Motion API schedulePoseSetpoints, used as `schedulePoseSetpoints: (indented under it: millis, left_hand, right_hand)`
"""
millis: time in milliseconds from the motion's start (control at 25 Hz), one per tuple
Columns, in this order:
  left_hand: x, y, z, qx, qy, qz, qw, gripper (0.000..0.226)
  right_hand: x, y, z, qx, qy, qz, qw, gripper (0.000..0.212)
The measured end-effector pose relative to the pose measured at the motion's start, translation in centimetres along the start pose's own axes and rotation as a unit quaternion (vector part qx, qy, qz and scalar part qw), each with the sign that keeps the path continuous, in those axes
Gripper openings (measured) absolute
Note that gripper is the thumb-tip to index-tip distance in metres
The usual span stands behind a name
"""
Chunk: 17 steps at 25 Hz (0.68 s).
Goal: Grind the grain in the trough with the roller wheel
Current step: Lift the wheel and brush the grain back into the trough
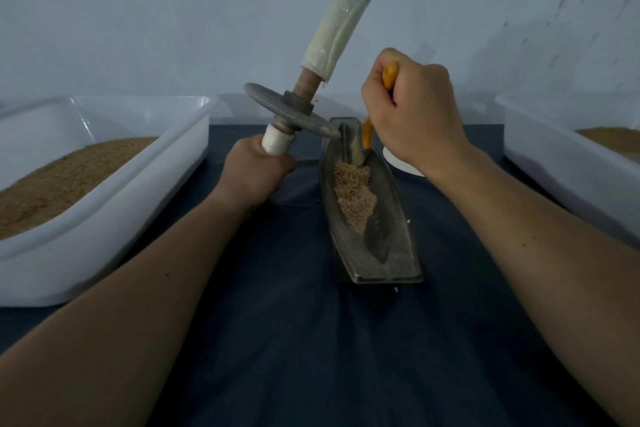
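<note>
Roller wheel (292, 111), trough (391, 253), orange brush (366, 135).
Left hand (256, 170) fingers wrap wheel handle; right hand (415, 114) fingers clench brush, bristles at grain's (353, 198) far edge.

Bare left grip (256, 166), bare right grip (415, 118); forearms (145, 288) bare to frame edge, few small moles each.

Left tub (104, 218) of brown meal (69, 177), right tub (554, 166) likewise, dark cloth (311, 340), pale wall (173, 28)
</note>
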<state>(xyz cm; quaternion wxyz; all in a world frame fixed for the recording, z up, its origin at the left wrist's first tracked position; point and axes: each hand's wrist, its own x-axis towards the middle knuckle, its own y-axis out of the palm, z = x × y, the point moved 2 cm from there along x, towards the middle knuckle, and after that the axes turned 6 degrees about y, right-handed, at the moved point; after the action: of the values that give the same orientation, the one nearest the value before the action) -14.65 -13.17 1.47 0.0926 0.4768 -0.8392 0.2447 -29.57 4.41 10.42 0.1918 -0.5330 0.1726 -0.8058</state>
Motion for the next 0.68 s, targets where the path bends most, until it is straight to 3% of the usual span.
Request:
schedulePoseSetpoints:
  millis: [200,360,600,680]
  left_hand:
    - [0.1,0.0,0.0,-0.006,-0.002,-0.001,1.000,0.015]
    - [0.0,0.1,0.0,-0.005,-0.003,0.000,1.000,0.015]
    - [0.2,0.1,0.2,-0.004,0.000,0.000,1.000,0.015]
    - [0.2,0.2,0.3,0.008,0.001,0.005,1.000,0.016]
  right_hand:
    - [0.2,0.0,0.1,0.014,0.005,0.008,1.000,0.029]
    - [0.8,-0.7,-0.6,0.047,0.036,-0.035,0.998,0.028]
    - [2.6,-3.8,-5.1,0.159,0.198,-0.171,0.952,0.026]
    - [1.4,-5.2,-7.7,0.150,0.236,-0.175,0.944,0.027]
